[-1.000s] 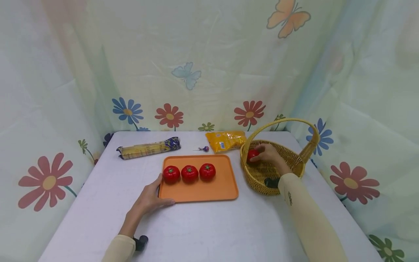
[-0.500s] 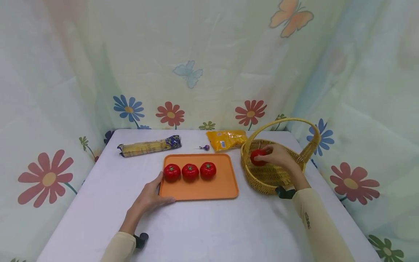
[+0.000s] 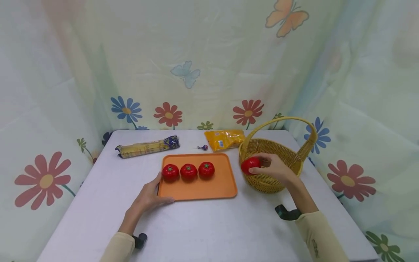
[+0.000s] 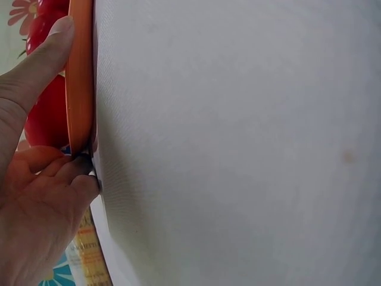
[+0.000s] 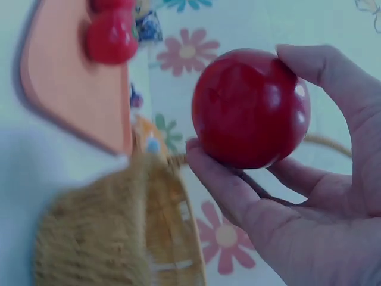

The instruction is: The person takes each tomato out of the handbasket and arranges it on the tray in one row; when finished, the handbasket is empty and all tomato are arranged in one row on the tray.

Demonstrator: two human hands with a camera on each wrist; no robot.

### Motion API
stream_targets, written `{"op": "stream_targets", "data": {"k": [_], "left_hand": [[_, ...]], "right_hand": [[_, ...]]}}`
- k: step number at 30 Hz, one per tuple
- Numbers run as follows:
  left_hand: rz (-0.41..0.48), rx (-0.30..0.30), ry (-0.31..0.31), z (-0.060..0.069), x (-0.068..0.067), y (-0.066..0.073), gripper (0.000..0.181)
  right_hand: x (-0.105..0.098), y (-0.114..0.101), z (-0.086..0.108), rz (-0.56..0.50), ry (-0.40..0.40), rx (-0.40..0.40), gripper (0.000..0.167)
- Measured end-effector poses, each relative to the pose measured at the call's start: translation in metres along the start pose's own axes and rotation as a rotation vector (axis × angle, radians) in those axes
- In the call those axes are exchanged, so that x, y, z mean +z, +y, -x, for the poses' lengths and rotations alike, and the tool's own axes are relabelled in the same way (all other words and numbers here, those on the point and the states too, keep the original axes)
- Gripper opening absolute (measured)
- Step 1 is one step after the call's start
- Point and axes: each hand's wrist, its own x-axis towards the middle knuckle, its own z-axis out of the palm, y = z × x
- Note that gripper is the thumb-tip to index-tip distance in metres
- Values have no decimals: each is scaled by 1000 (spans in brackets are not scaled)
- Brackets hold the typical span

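Note:
My right hand [image 3: 273, 168] grips a red tomato [image 3: 251, 166] between thumb and fingers, over the left rim of the wicker basket [image 3: 262, 186]. In the right wrist view the tomato [image 5: 250, 110] is smooth and glossy, with the basket [image 5: 89, 238] below and to its left. The orange tray [image 3: 209, 191] lies left of the basket. Three tomatoes with green tops stand in a row on it: a left one [image 3: 170, 172], a middle one [image 3: 188, 171] and a right one [image 3: 206, 170]. My left hand [image 3: 148, 195] holds the tray's near left corner, thumb along the front edge, fingers at the left side.
Behind the tray lie a long noodle-like packet [image 3: 147, 147], a small lollipop [image 3: 204, 147] and a yellow bag [image 3: 224, 139]. The basket's tall handle [image 3: 288, 118] arches above it. A flowered curtain [image 3: 209, 72] hangs around the white table [image 3: 209, 233].
My right hand has lifted the tomato from inside the basket and brought it toward me, over the left rim. The left hand and the tray stay in place.

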Motion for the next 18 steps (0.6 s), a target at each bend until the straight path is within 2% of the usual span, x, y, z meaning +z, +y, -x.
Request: {"op": "stream_targets", "data": {"k": [7, 13, 18], "left_hand": [[13, -6, 0, -2, 1, -5, 128], [16, 3, 3, -2, 1, -5, 129], [18, 10, 2, -2, 1, -3, 128]], "right_hand": [[47, -1, -7, -98, 32, -9, 64], [85, 4, -23, -13, 69, -36, 71], [106, 11, -37, 22, 139, 13, 70]]}}
